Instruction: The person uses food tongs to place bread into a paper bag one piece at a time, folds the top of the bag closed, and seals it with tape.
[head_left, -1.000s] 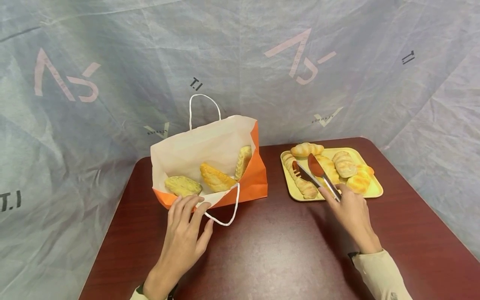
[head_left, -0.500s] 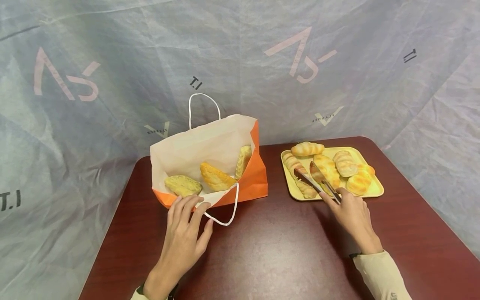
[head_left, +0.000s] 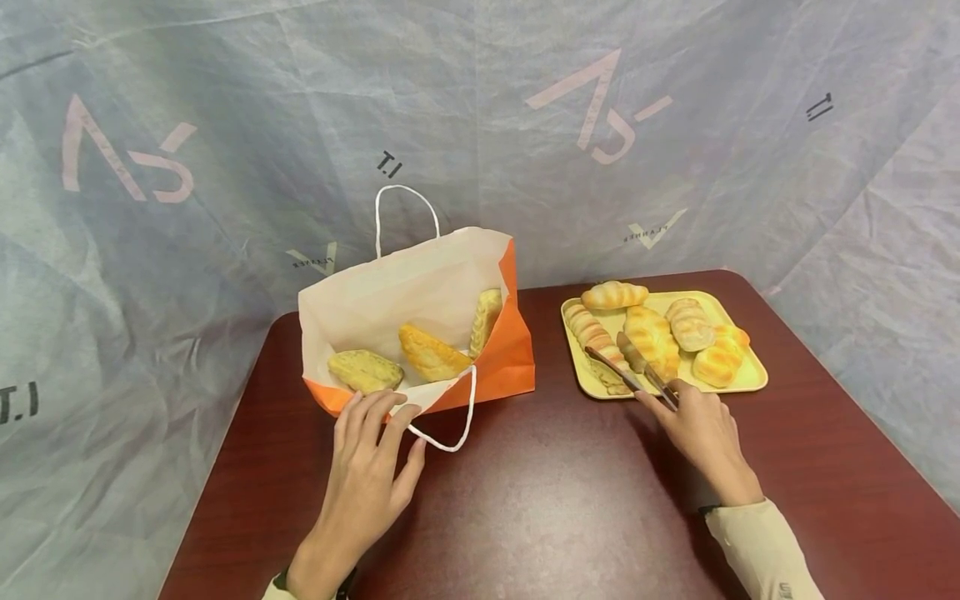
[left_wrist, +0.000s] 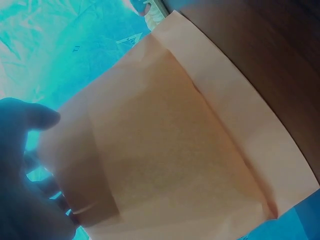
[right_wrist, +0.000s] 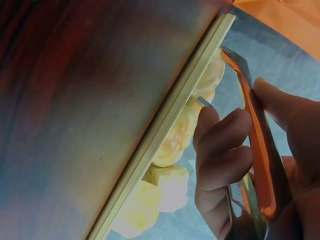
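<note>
My right hand [head_left: 701, 425] holds a pair of metal tongs [right_wrist: 260, 145] with reddish-brown reflections, its thumb on one arm and curled fingers on the other. The tongs' arms are spread. Their tips reach down at the near part of a long ridged bread roll [head_left: 588, 329] on the yellow tray [head_left: 750, 385], one tip overlapping it and one at its right side. My left hand [head_left: 367, 458] holds the front rim of an orange paper bag [head_left: 506, 358], fingers over the edge and thumb outside. Several breads, including an orange-brown one [head_left: 431, 354], lie in its white-lined opening.
Other breads on the tray are a striped roll [head_left: 615, 295], a golden loaf [head_left: 652, 337], a pale roll [head_left: 690, 325] and a yellow bun [head_left: 718, 362]. The bag's white front handle [head_left: 468, 417] hangs by my left thumb. A grey sheet [head_left: 480, 125] backs the dark red table [head_left: 540, 500].
The tongs have come down from over the tray, and their tips have dropped low around the near part of the ridged roll. My left hand and the bag have stayed in place.
</note>
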